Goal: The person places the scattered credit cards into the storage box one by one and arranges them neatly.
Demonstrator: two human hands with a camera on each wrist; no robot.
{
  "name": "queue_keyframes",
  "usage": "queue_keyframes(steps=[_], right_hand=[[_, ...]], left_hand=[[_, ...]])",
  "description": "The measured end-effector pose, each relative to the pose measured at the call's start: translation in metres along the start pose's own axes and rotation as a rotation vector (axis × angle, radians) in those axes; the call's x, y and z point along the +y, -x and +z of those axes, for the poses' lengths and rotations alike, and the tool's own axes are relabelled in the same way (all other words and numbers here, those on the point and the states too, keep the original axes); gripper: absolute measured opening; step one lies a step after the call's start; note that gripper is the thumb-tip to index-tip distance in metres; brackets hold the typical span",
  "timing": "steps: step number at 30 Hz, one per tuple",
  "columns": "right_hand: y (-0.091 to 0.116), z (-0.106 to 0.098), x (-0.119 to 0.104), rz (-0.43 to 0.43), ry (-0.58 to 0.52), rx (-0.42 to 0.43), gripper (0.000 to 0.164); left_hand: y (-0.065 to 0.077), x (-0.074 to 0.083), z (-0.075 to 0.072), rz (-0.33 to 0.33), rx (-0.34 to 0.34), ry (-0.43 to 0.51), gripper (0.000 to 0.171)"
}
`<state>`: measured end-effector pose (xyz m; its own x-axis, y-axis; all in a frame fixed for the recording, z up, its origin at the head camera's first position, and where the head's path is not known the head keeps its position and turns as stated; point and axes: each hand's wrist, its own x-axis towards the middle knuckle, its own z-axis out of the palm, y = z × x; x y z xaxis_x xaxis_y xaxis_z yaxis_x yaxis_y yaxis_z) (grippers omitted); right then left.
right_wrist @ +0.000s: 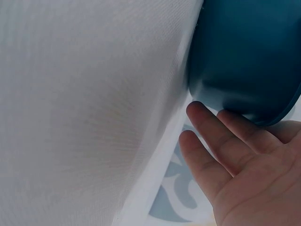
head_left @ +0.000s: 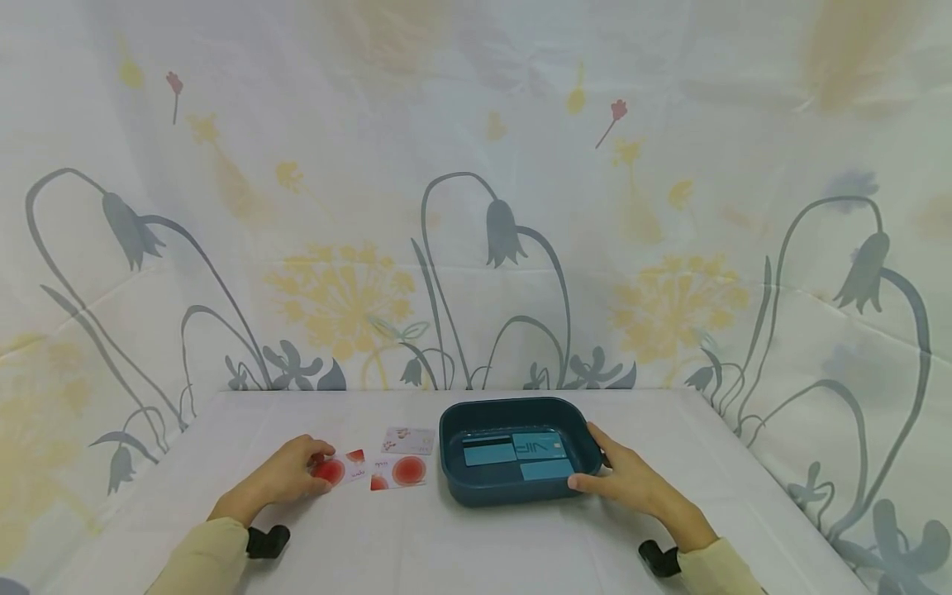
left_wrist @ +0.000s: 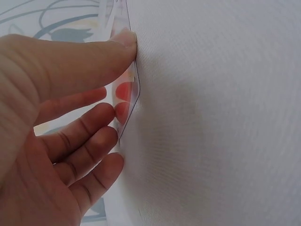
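My left hand (head_left: 292,471) pinches a white card with red circles (head_left: 344,469) low over the table, thumb and fingertips at its edges. In the left wrist view, part of this card (left_wrist: 123,101) shows between the thumb and fingers. Beside it lie a second red-circle card (head_left: 398,473) and, behind that, a pale card with a small print (head_left: 407,440). My right hand (head_left: 628,475) holds the right end of a dark teal box (head_left: 513,496), thumb at the near corner and fingers along the outer wall (right_wrist: 244,61). Several blue cards (head_left: 488,451) lie flat inside.
A white cloth (head_left: 416,545) covers the table, its back edge just behind the box. Beyond stands a pale backdrop (head_left: 476,124) printed with grey and yellow flowers. Black wrist mounts (head_left: 268,541) sit at both sleeve cuffs.
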<state>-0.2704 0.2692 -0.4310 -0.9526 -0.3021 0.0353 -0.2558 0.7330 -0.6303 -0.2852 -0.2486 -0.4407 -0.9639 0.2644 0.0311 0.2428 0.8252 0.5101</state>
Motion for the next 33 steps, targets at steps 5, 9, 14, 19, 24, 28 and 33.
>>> queue_keyframes(steps=[5,9,14,19,24,28,33], right_hand=[[-0.0006,0.0001,0.0003,-0.001,0.006,0.002,0.101],[-0.0009,0.0003,0.0000,0.002,0.007,-0.001,0.101],[-0.0003,0.0001,-0.0009,0.006,-0.005,-0.006,0.101],[0.0004,0.0001,-0.0011,0.004,-0.003,-0.003,0.101],[0.0006,0.0006,-0.0003,0.000,-0.001,-0.001,0.101],[0.0010,0.0015,0.0008,-0.002,-0.011,0.001,0.100],[0.0003,0.0010,0.0010,-0.015,-0.005,0.009,0.100]], left_hand=[[-0.0007,-0.0024,0.0016,0.012,0.001,-0.005,0.046],[-0.0006,-0.0033,0.0021,0.012,0.003,-0.011,0.044],[-0.0002,-0.0027,0.0017,0.018,0.006,-0.015,0.041],[-0.0003,-0.0023,0.0024,0.015,0.021,-0.012,0.040],[0.0016,-0.0013,0.0020,0.042,0.041,-0.027,0.040],[0.0036,-0.0023,0.0020,0.047,0.052,-0.031,0.041],[0.0041,-0.0047,0.0019,0.076,0.078,-0.020,0.039]])
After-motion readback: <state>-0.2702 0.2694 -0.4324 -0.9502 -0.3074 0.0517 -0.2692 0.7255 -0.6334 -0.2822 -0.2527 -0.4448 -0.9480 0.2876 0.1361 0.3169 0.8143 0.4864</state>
